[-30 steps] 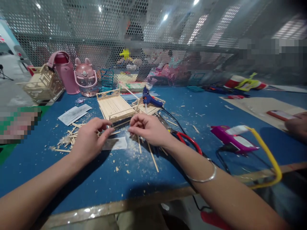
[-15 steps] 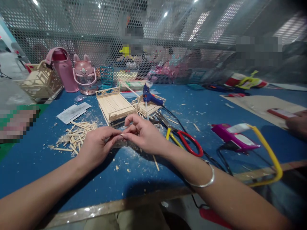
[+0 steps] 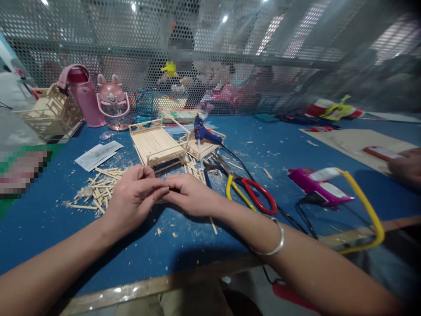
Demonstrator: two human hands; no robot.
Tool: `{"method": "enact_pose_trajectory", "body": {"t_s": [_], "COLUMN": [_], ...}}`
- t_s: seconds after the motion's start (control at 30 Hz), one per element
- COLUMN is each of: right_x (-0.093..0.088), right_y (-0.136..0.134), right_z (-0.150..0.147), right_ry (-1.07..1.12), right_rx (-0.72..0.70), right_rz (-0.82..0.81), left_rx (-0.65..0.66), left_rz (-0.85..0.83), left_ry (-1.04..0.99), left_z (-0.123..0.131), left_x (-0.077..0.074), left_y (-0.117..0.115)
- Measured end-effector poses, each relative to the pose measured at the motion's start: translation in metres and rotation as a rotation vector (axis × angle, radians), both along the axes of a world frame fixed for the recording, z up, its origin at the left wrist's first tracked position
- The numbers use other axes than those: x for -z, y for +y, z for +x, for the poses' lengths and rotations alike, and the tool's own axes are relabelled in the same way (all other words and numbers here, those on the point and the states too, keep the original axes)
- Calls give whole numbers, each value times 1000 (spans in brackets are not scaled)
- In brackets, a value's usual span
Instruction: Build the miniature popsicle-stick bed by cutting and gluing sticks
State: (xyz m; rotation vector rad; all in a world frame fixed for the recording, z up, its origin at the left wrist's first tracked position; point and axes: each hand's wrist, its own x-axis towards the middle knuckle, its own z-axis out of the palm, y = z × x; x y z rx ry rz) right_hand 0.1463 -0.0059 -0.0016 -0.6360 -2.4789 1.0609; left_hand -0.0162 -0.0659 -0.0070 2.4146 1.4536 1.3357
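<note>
My left hand point(image 3: 136, 195) and my right hand point(image 3: 187, 193) meet at the fingertips above the blue table point(image 3: 131, 259). Both are closed in a pinch, and whatever lies between the fingers is too small and hidden to name. Behind them stands a small bed-shaped frame of thin wooden sticks point(image 3: 158, 142). A blue glue gun point(image 3: 207, 134) rests on a second stick piece point(image 3: 210, 149) beside it. Loose cut sticks point(image 3: 101, 191) lie heaped left of my left hand. Scissors with red and yellow handles point(image 3: 259, 193) lie to the right of my right hand.
A pink bottle point(image 3: 87, 101) and a rabbit-eared bottle point(image 3: 113, 105) stand back left, near folded paper point(image 3: 98, 156). To the right are a purple device point(image 3: 319, 186), a yellow bar point(image 3: 370, 210) and another person's hand point(image 3: 408, 169) by a phone point(image 3: 381, 152). Mesh point(image 3: 131, 57) rises behind.
My right hand's raised fingers have come down and folded against my left fingertips. The left hand has turned slightly, its fingers now further over the pinch. The view has shifted a little.
</note>
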Motion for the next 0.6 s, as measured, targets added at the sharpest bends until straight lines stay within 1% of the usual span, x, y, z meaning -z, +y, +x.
{"method": "enact_pose_trajectory", "body": {"t_s": [0.07,0.17,0.23,0.33,0.4,0.47,0.5,0.53,0.6], "right_x": [2,0,-5,-17,-27,-39,-45,-52,-65], "right_y": [4,8,9,7,7,10,13,17,27], "right_z": [0,5,10,17,23,29,33,37,45], "right_ry": [-36,-177,-288,-412,-499,-566,-581,-585,-597], "right_rx": [42,119,123,174,243,249,232,184,96], "right_rz": [91,264,347,417,453,480,485,477,415], "left_rx": [-36,-131,-203,-265,-253,-213,-192,-169,-110], "left_rz": [-49,-97,-148,-231,-258,-271,-272,-274,-277], "left_ry": [-69,-211,-270,-279,-254,-216,-198,-180,-139], "left_z": [0,-4,-7,-12,-14,-15,-15,-15,-14], "left_x": [-3,-7,-10,-13,-14,-14,-14,-13,-11], "left_y": [-2,-4,-5,-6,-6,-6,-6,-6,-5]}}
